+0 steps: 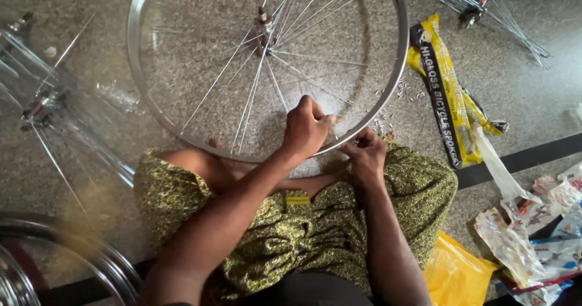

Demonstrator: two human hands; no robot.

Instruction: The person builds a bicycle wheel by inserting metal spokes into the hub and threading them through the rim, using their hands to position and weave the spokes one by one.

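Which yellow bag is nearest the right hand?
The long yellow-and-black packet, right of the rim beside the right hand; the plain yellow bag lies lower.

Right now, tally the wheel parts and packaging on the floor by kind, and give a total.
Wheel rim being laced, both hands on it: 1
Loose hub-and-spoke bundles: 2
Other rims, partly in view at lower left: 1
Yellow-and-black spoke packets: 1
Plain yellow bags: 1
Total: 6
The small nipples and crumpled wrappers are too many and too blurred to count.
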